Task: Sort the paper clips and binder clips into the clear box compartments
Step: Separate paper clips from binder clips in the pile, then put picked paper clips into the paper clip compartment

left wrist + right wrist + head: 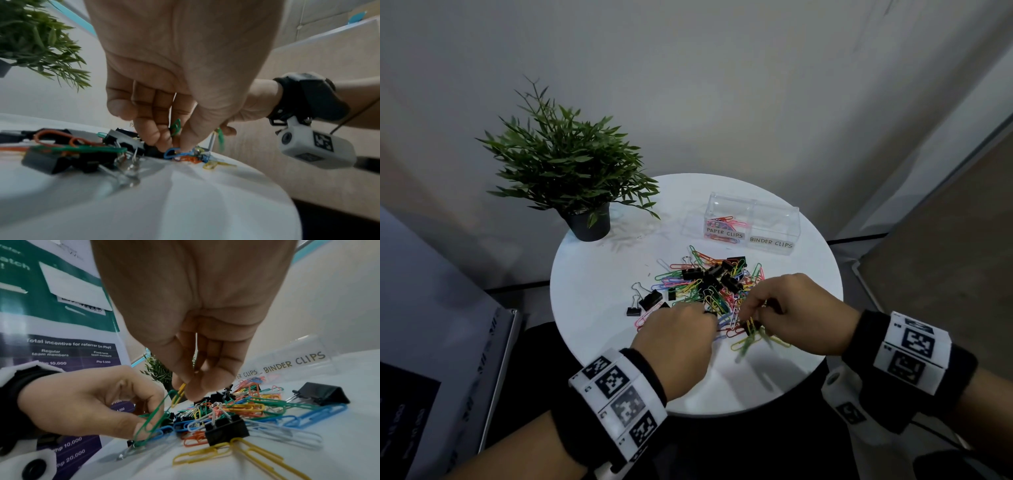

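Note:
A mixed pile of coloured paper clips (709,287) and black binder clips (722,274) lies mid-table. Behind it stands the clear box (777,214); its PAPER CLIPS side (724,222) holds several clips, and its BINDER CLIPS side (772,228) looks bare. My left hand (709,313) is down at the pile's near edge, pinching a green paper clip (152,417). My right hand (185,391) pinches a yellow paper clip (178,395) just above the pile. The green clip's upper end lies against the yellow one. A black binder clip (226,431) sits right below the two hands.
The round white table (599,284) also carries a potted plant (571,164) at the back left. Two loose binder clips (649,301) lie left of the pile. A printed poster board (431,342) leans beside the table's left; walls close in behind.

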